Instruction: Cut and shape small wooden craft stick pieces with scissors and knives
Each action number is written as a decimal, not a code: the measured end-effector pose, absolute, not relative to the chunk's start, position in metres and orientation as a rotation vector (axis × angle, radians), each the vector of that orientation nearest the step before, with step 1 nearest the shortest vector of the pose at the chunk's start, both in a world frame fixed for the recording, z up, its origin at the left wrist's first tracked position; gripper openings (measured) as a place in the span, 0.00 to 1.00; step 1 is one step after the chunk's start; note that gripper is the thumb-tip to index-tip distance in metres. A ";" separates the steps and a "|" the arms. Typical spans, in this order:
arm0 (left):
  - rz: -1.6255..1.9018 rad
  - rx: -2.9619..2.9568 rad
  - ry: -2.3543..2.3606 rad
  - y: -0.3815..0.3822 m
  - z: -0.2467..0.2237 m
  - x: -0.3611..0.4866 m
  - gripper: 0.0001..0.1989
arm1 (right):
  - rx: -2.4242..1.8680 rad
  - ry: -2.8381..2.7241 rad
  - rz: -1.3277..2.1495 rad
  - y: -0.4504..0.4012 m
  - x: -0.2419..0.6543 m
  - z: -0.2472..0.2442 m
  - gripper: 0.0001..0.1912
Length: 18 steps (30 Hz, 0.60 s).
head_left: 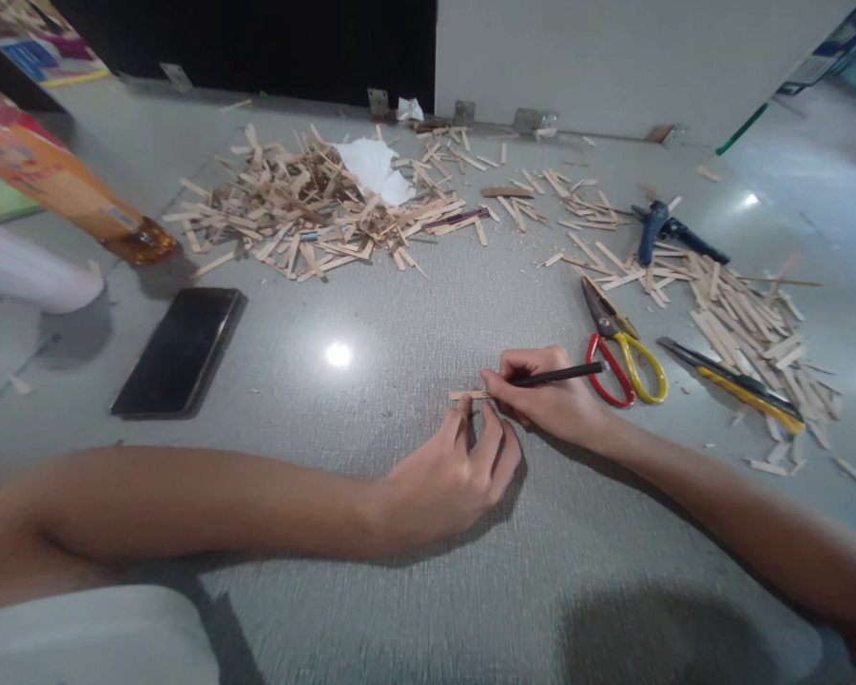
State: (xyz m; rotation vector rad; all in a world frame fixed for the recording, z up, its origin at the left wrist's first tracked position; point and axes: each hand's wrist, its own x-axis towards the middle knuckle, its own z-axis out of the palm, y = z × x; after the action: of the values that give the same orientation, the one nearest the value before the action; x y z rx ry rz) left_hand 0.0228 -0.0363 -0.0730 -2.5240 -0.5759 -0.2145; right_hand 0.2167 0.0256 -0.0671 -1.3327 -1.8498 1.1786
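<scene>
A short flat wooden stick (pixel 466 395) lies on the grey surface in the middle. My left hand (pixel 463 466) pins it down from the near side with its fingertips, the other fingers curled. My right hand (pixel 542 390) is closed round a slim black pen (pixel 560 375), its shaft slanting up to the right. The pen's tip is hidden by my fingers, close to the stick's right end. Just right of that hand lie scissors (pixel 617 347) with one red and one yellow handle. Beyond them is a yellow and black box cutter (pixel 738 385).
A large heap of wooden sticks (pixel 306 209) with white tissue (pixel 377 171) lies at the back; more sticks (pixel 742 304) spread right, near dark-blue-handled pliers (pixel 660 228). A phone (pixel 178 352), an orange bottle (pixel 78 181) and a white cylinder (pixel 29 266) are left. Hinged panels (pixel 585 67) stand behind.
</scene>
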 end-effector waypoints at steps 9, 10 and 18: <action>-0.199 -2.538 -0.568 -0.036 -0.073 0.023 0.22 | -1.342 -1.768 1.296 0.026 0.215 -0.067 0.27; -0.197 -2.539 -0.571 -0.036 -0.073 0.023 0.22 | -1.340 -1.761 1.304 0.026 0.215 -0.067 0.27; -0.195 -2.553 -0.562 -0.036 -0.074 0.022 0.22 | -1.342 -1.763 1.277 0.027 0.215 -0.068 0.26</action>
State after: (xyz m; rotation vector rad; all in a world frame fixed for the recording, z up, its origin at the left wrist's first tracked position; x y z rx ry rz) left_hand 0.0225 -0.0364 -0.0741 -2.5526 -0.5624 -0.1954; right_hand 0.2148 0.0269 -0.0676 -1.3420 -1.7633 1.2766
